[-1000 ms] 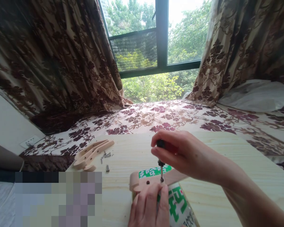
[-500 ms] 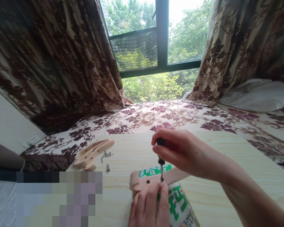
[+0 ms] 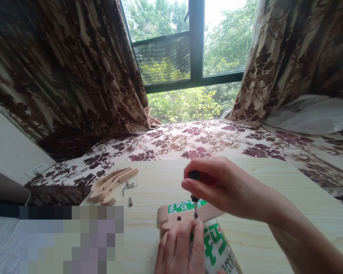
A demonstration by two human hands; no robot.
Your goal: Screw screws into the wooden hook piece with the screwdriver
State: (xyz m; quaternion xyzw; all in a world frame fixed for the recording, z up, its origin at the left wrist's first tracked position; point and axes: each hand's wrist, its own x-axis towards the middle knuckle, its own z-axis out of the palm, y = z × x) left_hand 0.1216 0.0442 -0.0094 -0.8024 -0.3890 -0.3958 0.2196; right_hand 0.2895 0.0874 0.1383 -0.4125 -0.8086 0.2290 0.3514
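My right hand (image 3: 217, 186) is closed around the black handle of a screwdriver (image 3: 194, 198), held upright. Its metal shaft runs down to a dark hole in a light wooden piece (image 3: 173, 220), and a screw head there is too small to make out clearly. Over the near side of that piece lies my left hand (image 3: 178, 245), its fingers pressing it down. Beneath the wood is a white and green printed carton (image 3: 214, 243). My right hand hides part of the wooden piece's far end.
Curved wooden parts with holes (image 3: 111, 185) lie at the left of the pale wooden table (image 3: 263, 213). Several loose screws (image 3: 129, 186) lie beside them. Behind the table is a ledge with flowered cloth (image 3: 171, 142), carrying a white plastic bag (image 3: 310, 114) at right.
My right hand has turned slightly and sits a touch lower around the screwdriver handle. My left hand and the wooden piece stay in place.
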